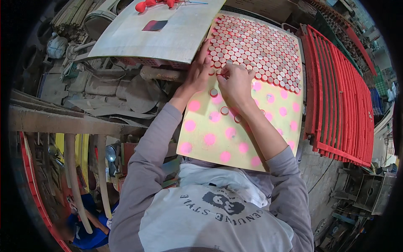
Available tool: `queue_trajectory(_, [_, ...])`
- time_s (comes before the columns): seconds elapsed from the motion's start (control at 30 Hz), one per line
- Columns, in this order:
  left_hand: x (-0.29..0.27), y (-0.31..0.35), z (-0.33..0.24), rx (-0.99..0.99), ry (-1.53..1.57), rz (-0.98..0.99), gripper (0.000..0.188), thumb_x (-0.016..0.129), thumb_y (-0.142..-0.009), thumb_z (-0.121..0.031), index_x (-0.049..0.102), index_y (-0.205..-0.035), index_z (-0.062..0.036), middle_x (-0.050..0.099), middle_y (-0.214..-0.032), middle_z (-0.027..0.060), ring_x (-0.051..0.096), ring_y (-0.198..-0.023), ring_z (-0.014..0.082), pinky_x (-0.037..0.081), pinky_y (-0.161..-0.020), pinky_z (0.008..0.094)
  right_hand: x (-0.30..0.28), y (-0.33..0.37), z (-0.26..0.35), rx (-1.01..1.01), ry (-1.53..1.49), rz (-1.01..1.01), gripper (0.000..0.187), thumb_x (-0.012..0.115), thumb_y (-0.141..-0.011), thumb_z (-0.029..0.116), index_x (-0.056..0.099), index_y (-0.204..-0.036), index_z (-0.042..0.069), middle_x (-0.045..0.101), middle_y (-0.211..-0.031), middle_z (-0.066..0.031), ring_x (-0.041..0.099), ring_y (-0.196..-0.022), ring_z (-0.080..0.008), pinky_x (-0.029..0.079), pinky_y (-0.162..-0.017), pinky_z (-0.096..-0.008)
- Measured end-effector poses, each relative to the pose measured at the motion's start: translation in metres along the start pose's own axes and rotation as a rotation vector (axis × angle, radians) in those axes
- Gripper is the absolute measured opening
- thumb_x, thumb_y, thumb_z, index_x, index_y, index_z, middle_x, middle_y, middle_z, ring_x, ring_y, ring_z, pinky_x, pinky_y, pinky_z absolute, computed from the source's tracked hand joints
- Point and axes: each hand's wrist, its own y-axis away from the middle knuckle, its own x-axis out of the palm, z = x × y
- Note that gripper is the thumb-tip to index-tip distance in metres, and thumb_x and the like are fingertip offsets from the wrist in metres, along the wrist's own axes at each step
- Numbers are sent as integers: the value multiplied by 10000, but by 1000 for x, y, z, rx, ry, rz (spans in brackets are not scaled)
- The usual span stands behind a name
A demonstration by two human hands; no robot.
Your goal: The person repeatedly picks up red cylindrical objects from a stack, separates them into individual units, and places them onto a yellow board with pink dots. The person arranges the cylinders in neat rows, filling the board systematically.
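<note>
A pale yellow board (201,122) with pink spots lies before me. Its far half is covered by tightly packed small round discs (256,46) with pale faces and red rims. My left hand (197,73) rests along the board's left edge, fingers stretched out and holding nothing. At the near left edge of the packed rows, my right hand (236,82) is closed in a pinch on a small red-rimmed disc, mostly hidden by the fingertips. Closer to me lie a loose disc (213,92), another disc (224,110), and a third disc (238,119) beside my right wrist.
A whitish panel (126,40) stands at the far left, bearing red rounded pieces (145,6) and a dark patch. Red slatted racks (340,96) flank the board on the right. Wooden bars (63,119) cross on the left, with a person in blue (90,222) beyond.
</note>
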Motion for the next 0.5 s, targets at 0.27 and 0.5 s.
queue_trajectory(0.27, [-17, 30, -24, 43, -210, 1, 796, 730, -806, -22, 344, -1502, -40, 425, -1510, 195, 423, -1405, 330, 382, -1127, 404, -3, 0, 3, -13, 21, 10, 129, 730, -803, 194, 723, -817, 66, 700, -761, -70, 645, -853, -261, 351, -901, -479])
queue_trajectory(0.5, [-12, 26, -9, -32, -211, 31, 792, 732, -800, 46, 360, -1493, -49, 311, -1578, 167, 363, -1446, 291, 407, -1129, 389, -5, -5, 2, 45, 76, -32, 174, 728, -794, 219, 692, -733, 60, 692, -697, -73, 636, -759, -259, 301, -972, -462])
